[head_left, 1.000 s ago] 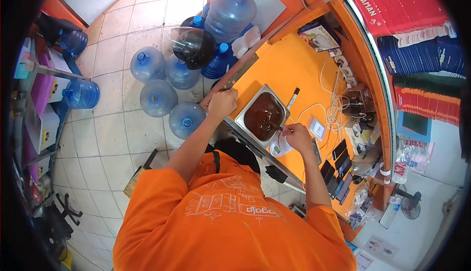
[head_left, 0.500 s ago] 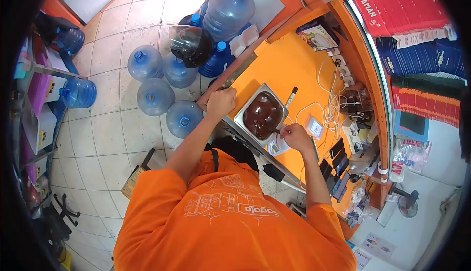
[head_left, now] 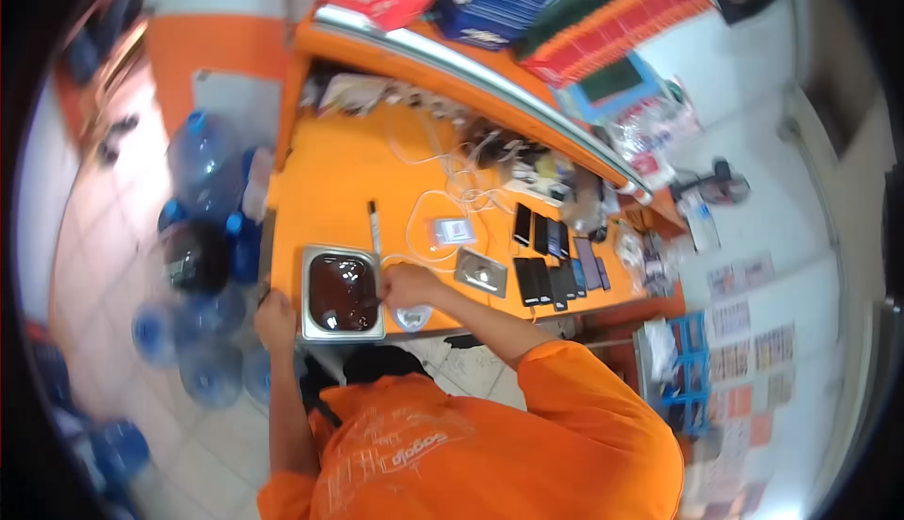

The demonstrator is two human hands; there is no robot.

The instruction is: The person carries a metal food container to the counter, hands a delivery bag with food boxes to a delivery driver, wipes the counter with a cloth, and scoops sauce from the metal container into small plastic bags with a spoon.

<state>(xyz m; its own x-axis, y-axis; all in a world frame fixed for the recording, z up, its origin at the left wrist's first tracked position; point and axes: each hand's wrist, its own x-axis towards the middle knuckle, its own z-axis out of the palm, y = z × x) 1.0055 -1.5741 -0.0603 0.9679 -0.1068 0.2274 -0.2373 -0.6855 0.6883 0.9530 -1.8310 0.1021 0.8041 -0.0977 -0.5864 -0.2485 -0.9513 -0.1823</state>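
Note:
A square metal container [head_left: 341, 294] of dark brown, glossy liquid stands at the left front of the orange counter [head_left: 330, 181]. My right hand [head_left: 407, 286] is closed on the handle of a utensil whose lower end dips into the liquid at the container's right side. My left hand [head_left: 275, 317] is closed at the counter's left corner, left of the container; what it grips, if anything, is hidden. A black-capped marker [head_left: 375, 228] lies behind the container. Partly under my right hand is a round white object [head_left: 412, 317].
Several phones [head_left: 537, 280] and a metal lid [head_left: 480, 273] lie to the right on the counter, with white cables [head_left: 461, 186] behind. Large blue water bottles [head_left: 207, 162] and a dark helmet [head_left: 196, 256] are at the left. Stacked packaging [head_left: 621, 21] fills the shelf above.
The head view has swung to the right, so the counter appears turned and more phones show. My right hand still holds the utensil in the container; my left hand remains at the counter corner.

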